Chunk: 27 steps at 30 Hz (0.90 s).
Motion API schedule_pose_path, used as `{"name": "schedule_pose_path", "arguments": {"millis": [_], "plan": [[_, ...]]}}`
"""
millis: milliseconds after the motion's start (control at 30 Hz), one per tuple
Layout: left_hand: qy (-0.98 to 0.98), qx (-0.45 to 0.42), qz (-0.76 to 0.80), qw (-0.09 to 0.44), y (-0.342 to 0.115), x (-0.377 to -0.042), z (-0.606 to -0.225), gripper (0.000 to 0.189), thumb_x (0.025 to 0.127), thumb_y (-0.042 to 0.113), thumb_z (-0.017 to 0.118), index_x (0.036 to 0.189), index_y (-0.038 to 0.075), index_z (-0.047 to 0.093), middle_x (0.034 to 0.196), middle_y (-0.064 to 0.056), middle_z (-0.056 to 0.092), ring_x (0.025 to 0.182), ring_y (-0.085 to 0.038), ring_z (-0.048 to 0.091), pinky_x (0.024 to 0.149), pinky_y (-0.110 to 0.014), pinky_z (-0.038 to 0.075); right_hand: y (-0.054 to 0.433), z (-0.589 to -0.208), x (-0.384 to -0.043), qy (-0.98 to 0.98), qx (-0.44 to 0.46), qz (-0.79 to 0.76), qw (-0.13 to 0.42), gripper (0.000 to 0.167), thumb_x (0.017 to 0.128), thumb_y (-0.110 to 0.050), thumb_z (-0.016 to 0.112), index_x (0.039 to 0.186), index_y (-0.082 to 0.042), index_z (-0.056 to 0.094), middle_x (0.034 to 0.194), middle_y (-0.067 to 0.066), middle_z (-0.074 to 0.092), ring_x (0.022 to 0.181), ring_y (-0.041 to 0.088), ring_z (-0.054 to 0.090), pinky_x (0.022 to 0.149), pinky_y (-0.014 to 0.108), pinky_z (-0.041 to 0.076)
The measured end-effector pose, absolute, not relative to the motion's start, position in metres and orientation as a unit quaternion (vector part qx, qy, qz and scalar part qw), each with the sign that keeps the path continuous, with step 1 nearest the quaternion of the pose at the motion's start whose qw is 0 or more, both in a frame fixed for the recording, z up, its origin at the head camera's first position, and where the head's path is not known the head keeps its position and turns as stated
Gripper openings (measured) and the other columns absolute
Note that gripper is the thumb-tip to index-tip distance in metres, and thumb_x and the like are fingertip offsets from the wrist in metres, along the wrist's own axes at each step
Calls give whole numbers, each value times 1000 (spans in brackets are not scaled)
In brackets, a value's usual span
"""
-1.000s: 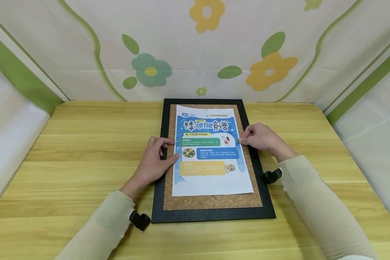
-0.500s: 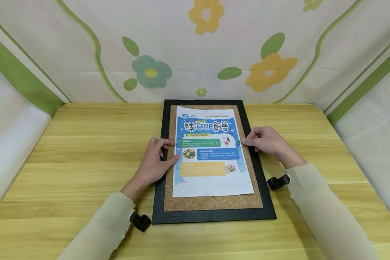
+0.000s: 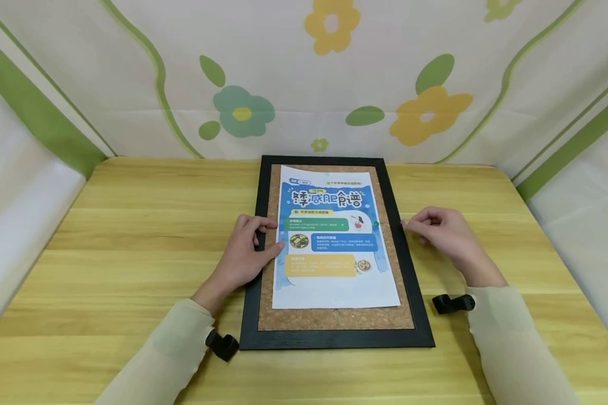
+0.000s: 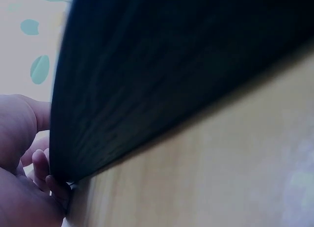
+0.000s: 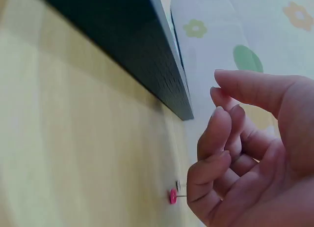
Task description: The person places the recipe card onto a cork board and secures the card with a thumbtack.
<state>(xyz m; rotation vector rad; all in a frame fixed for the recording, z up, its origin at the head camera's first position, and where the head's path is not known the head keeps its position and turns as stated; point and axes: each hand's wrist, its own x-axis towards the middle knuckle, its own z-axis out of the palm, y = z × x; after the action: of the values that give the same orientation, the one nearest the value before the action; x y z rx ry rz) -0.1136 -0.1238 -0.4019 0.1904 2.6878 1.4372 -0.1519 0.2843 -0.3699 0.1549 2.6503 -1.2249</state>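
A black-framed cork board (image 3: 334, 319) lies on the table, with a printed poster (image 3: 329, 289) on its cork. My left hand (image 3: 245, 250) rests on the board's left side, thumb on the poster's edge and index fingertip beside it. In the left wrist view, its other fingers stay by the outer side of the frame (image 4: 127, 79). A green thumbtack (image 3: 376, 224) sits at the poster's right edge. Just right of the frame is my right hand (image 3: 448, 232), fingers loosely curled. The right wrist view has nothing between its thumb and index finger.
A pink pushpin (image 5: 173, 196) appears below the curled right fingers, its needle reaching toward them in this view. The wooden table (image 3: 147, 236) surrounds the board. A flower-patterned curtain (image 3: 294, 79) hangs behind it.
My right hand has let go of the green thumbtack and drawn away to the right, past the frame. The tack now shows uncovered. My left hand keeps its place on the board.
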Motion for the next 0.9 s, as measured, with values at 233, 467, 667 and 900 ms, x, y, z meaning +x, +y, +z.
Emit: {"name": "schedule_pose_path", "arguments": {"millis": [233, 467, 667, 900], "plan": [[879, 66, 471, 40, -124, -114, -403, 39, 100, 17, 77, 136, 6, 65, 125, -15, 48, 97, -26, 43, 86, -39, 38, 302, -375, -137, 877, 79, -470, 62, 45, 101, -45, 75, 115, -3, 70, 85, -9, 66, 76, 15, 61, 68, 28, 51], [877, 64, 474, 41, -123, -113, -402, 39, 100, 16, 77, 136, 6, 65, 126, -15, 48, 99, -27, 43, 87, -39, 38, 326, -379, -133, 881, 92, -458, 71, 42, 103, -44, 74, 119, -5, 69, 85, -12, 68, 78, 12, 63, 70, 25, 53], [878, 64, 473, 45, -122, -113, -401, 40, 101, 16, 76, 137, 6, 64, 126, -15, 47, 98, -27, 43, 87, -39, 38, 345, -382, -128, 888, 109, -438, 84, 44, 103, -45, 72, 123, -6, 70, 90, -16, 69, 79, 10, 61, 69, 25, 52], [878, 60, 472, 47, -124, -114, -401, 40, 101, 17, 76, 137, 7, 64, 126, -15, 47, 97, -26, 43, 86, -39, 38, 355, -382, -127, 897, 104, -416, 110, 50, 103, -50, 71, 124, -5, 70, 87, -14, 69, 75, 11, 60, 65, 29, 52]]}}
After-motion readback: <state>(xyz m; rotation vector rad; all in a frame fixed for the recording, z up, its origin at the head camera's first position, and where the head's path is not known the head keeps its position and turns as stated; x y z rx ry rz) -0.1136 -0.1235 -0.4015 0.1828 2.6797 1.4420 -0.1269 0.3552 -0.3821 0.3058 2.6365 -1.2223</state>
